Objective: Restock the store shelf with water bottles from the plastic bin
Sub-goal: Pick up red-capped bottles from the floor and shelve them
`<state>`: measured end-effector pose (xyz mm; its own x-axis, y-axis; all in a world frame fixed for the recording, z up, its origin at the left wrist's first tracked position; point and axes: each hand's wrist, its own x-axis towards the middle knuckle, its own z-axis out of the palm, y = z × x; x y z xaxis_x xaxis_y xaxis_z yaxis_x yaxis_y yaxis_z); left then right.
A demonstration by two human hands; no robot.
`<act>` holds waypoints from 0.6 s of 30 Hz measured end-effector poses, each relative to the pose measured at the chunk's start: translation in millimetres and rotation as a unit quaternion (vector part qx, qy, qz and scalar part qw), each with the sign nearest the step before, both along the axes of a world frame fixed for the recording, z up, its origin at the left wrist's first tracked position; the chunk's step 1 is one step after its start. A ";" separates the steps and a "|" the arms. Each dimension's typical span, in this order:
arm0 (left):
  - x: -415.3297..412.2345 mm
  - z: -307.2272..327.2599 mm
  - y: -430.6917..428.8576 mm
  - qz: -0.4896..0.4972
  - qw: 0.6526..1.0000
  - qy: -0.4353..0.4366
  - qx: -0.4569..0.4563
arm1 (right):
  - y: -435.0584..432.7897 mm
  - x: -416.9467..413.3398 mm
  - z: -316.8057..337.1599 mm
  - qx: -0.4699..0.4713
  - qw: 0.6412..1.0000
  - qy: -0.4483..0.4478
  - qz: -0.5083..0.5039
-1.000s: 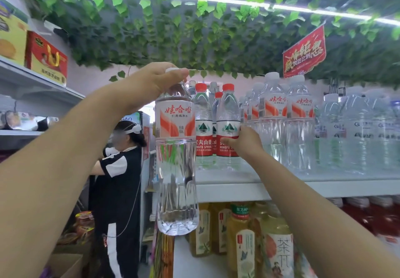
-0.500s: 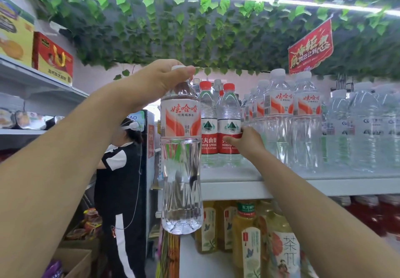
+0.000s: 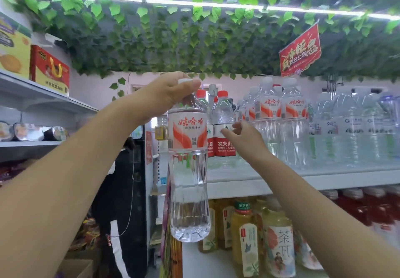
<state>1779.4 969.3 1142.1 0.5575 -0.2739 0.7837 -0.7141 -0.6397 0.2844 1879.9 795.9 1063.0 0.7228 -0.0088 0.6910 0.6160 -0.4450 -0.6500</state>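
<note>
One water bottle (image 3: 187,176) in left hand (image 3: 170,93); right hand (image 3: 243,137) relaxed.

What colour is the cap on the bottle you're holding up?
White: head view, cap of the bottle in the left hand.

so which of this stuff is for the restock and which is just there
Job: held bottle, left hand gripping its top, right hand by the red-cap bottles, shelf.
Just there: tea bottles, red box, red sign, leaves.
</note>
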 end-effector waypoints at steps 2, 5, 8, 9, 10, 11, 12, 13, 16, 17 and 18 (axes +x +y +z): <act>-8.3 1.4 -8.7 0.009 1.000 -0.007 0.006 | -9.2 -28.7 -6.7 0.032 0.996 0.005 0.080; -22.9 3.2 -25.6 0.011 1.000 -0.015 0.010 | -26.3 -68.6 -26.2 0.081 0.977 0.038 0.193; -34.8 0.5 -47.2 0.010 1.000 -0.019 -0.001 | -46.5 -100.9 -53.5 0.074 0.966 0.057 0.242; -38.9 -0.9 -57.0 0.005 1.000 -0.018 -0.006 | -54.7 -110.2 -61.5 0.062 0.964 0.061 0.250; -42.7 -2.5 -67.7 -0.002 1.000 -0.017 -0.011 | -62.6 -117.6 -69.1 0.050 0.964 0.062 0.253; -46.7 -4.6 -79.6 -0.011 1.000 -0.015 -0.016 | -70.6 -126.0 -75.0 0.038 0.964 0.063 0.257; -50.7 -6.7 -92.6 -0.018 1.000 -0.011 -0.021 | -78.9 -134.0 -80.3 0.026 0.962 0.062 0.263; -54.4 -8.6 -105.9 -0.020 1.000 -0.008 -0.023 | -87.5 -140.7 -85.5 0.019 0.960 0.063 0.274; -64.6 -16.2 -148.7 -0.029 0.999 -0.005 -0.028 | -117.4 -155.0 -96.9 0.053 0.945 0.066 0.316; -67.5 -18.9 -162.8 -0.032 0.999 -0.004 -0.032 | -128.7 -159.7 -98.5 0.068 0.943 0.066 0.318; -70.7 -21.6 -177.7 -0.030 0.999 -0.005 -0.031 | -140.5 -161.9 -100.4 0.080 0.944 0.063 0.313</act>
